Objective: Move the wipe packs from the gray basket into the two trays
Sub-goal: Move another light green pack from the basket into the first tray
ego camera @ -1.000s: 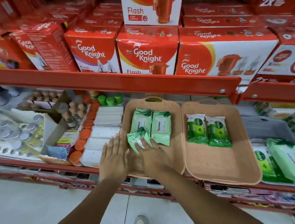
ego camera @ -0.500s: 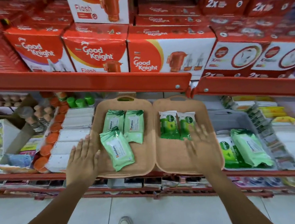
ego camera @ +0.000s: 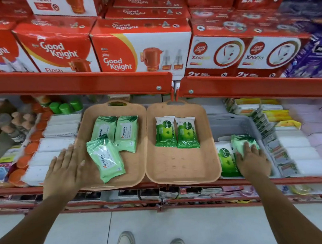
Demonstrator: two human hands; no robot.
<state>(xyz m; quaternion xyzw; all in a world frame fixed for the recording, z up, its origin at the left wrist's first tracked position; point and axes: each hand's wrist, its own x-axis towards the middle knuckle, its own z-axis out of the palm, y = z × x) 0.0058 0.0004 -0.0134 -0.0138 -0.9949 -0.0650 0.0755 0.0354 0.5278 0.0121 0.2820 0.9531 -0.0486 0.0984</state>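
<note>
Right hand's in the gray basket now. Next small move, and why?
Probably close the right hand on the pale green pack under its fingers and lift it out of the gray basket. Matching pale packs already lie in the left tray, which has room.

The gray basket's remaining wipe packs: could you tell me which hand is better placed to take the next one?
Right. The right hand already rests on a light green pack in the gray basket; the left hand lies by the left tray.
</note>
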